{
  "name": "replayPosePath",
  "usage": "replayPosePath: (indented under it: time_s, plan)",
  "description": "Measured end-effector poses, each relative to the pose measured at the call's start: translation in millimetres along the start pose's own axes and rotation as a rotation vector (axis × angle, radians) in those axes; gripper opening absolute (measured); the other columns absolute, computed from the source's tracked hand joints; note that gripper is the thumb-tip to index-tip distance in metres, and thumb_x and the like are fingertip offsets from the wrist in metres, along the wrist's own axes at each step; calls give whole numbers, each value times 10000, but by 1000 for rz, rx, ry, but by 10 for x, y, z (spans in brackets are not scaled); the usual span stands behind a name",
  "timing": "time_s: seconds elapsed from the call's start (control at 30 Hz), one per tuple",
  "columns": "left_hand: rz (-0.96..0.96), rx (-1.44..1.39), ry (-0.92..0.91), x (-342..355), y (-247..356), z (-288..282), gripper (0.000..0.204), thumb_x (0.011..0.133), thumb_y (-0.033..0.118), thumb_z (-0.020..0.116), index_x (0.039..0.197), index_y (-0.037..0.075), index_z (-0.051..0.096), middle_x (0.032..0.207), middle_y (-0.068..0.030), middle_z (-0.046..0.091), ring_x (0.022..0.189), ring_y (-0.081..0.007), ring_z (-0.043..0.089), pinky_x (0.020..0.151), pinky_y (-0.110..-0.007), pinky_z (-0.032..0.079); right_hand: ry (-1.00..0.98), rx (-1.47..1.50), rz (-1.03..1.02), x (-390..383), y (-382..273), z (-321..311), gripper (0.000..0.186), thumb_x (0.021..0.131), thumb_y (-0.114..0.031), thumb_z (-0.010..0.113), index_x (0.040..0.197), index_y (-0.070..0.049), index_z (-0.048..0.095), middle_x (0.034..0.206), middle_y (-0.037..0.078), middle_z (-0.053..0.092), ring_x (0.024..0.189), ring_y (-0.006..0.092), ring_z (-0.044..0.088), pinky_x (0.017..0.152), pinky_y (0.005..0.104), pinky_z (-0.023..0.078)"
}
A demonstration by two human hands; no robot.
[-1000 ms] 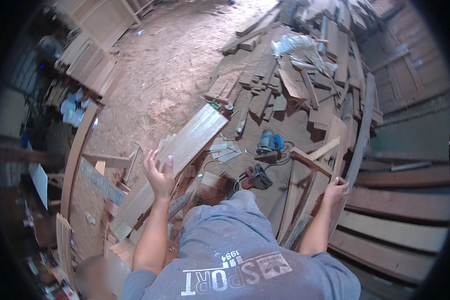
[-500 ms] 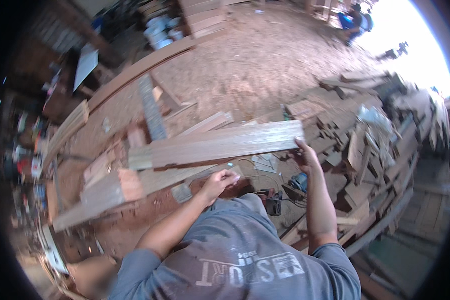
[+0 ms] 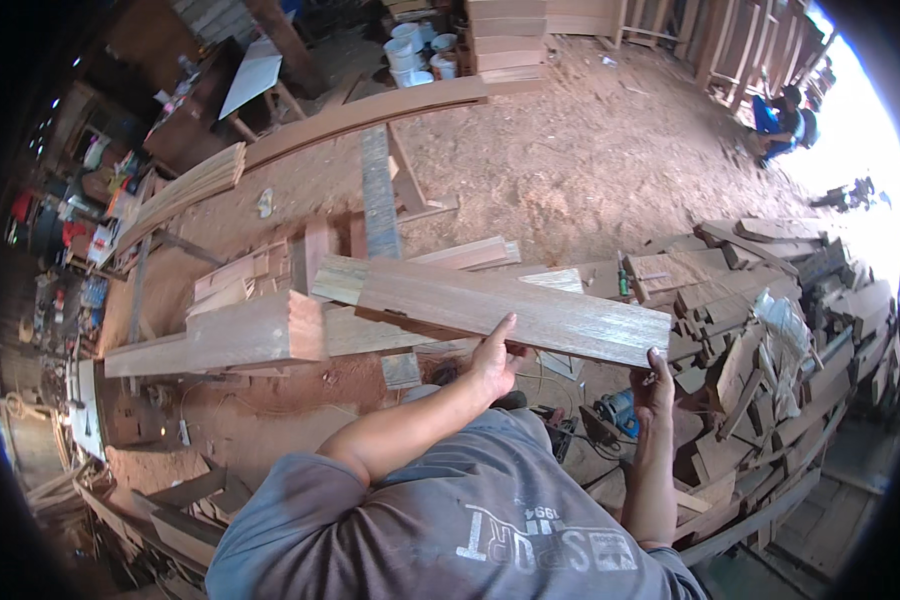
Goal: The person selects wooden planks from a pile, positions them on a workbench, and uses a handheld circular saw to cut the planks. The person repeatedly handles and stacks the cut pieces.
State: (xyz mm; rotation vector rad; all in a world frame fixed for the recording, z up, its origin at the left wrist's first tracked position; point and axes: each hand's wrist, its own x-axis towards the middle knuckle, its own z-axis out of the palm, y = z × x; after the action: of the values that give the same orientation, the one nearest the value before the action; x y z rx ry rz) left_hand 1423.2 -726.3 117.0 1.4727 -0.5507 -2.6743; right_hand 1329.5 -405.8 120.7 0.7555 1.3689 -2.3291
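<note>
A long, pale wooden board [image 3: 570, 325] spans the middle of the view, held at its near edge by both hands. My left hand [image 3: 498, 358] has its thumb on the board's face and fingers curled below the edge. At the board's right end, my right hand [image 3: 653, 385] grips the corner, fingers partly hidden. A thick wooden beam [image 3: 235, 340] lies just left of the board. Below my right hand are a blue power tool [image 3: 615, 410] and a dark red power tool [image 3: 560, 430]. A green-handled tool [image 3: 622, 278] rests beyond the board.
A jumbled timber pile [image 3: 820, 370] fills the right side, with crumpled plastic [image 3: 780, 340] on it. Long planks [image 3: 300, 140] and white buckets [image 3: 403, 62] are at the back. A person [image 3: 775, 125] crouches at the far right near the bright opening. Cluttered shelving [image 3: 105, 180] lines the left.
The view has swung toward the left side of the workshop. My left hand, open a second ago, has closed on the board. My right hand moved from other timber to the board's end.
</note>
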Motion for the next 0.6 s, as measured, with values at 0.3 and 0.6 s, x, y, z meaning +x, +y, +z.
replayPosePath:
  time_s: [0.3, 0.6]
  plan:
    - [471, 148, -237, -718, 450, 712, 512, 869, 141, 906, 1297, -13, 672, 1232, -107, 719, 1105, -206, 699, 992, -414, 587, -57, 405, -122, -673, 400, 299, 377, 975, -318, 800, 1268, -105, 695, 1136, 39, 772, 990, 182, 735, 860, 337, 605]
    - [1109, 839, -476, -1667, 1691, 1938, 481, 812, 232, 942, 1170, -38, 767, 1053, -103, 797, 934, -168, 747, 825, -361, 613, -172, 234, -61, -766, 869, 1040, 533, 1066, -486, 676, 1362, -51, 590, 1277, 85, 617, 1203, 207, 597, 986, 349, 503]
